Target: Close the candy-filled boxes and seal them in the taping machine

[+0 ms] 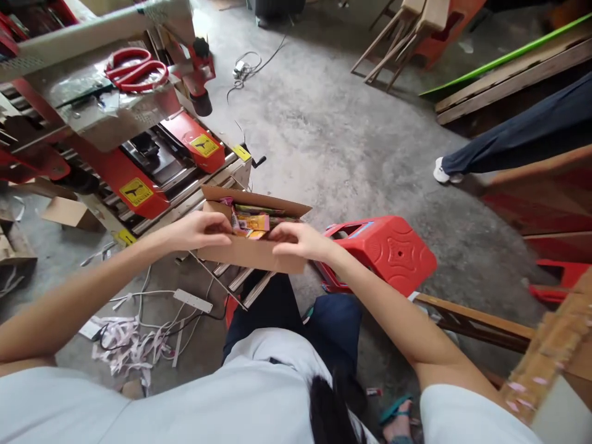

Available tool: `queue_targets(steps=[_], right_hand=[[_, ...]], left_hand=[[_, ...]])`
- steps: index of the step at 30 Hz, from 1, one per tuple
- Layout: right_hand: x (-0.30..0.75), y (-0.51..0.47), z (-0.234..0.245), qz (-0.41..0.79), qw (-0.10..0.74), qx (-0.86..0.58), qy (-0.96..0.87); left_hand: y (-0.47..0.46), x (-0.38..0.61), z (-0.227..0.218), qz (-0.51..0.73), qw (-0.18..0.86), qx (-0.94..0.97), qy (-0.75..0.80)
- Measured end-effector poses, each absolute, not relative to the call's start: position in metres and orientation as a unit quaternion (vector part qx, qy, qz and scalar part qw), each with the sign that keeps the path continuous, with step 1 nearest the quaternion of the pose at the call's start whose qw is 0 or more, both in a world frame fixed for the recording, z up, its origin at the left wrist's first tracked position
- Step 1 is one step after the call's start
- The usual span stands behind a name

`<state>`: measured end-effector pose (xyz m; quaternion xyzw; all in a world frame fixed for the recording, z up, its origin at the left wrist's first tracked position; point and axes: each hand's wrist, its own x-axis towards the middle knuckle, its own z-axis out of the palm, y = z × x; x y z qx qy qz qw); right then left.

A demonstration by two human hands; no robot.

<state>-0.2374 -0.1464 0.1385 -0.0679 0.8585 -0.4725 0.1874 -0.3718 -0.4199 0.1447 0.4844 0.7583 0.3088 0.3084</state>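
Note:
In the head view a small open cardboard box [252,254] sits at the end of a roller conveyor [185,200], with its flaps raised. Colourful wrapped packets [253,223] in yellow, pink and green fill it. My left hand [208,230] is closed over the left part of the near flap, with fingertips at the packets. At the right part of the same flap, my right hand [300,240] pinches the cardboard, thumb outside and fingers inside.
A red carton-sealing machine [143,191] with warning labels stands left, red-handled scissors [136,70] on top. A red plastic stool [388,253] is to the right. Cables, a power strip [193,301] and paper strips [129,348] litter the floor. Another person's leg [518,132] shows at right.

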Motion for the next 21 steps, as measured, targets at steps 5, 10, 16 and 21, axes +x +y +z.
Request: queue_targets(steps=[5, 10, 16, 21], right_hand=[[-0.232, -0.169, 0.131, -0.321, -0.002, -0.033, 0.947], [-0.236, -0.180, 0.130, -0.198, -0.063, -0.117, 0.971], [-0.303, -0.165, 0.130, -0.254, 0.170, -0.200, 0.931], [-0.324, -0.168, 0.123, -0.221, 0.185, -0.182, 0.940]], left_hand=[[-0.417, -0.338, 0.125, 0.236, 0.007, 0.373, 0.897], [-0.412, -0.348, 0.124, 0.157, 0.004, 0.457, 0.876], [-0.397, -0.357, 0.120, 0.112, 0.032, 0.503, 0.857], [-0.374, -0.348, 0.112, 0.135, -0.034, 0.449, 0.882]])
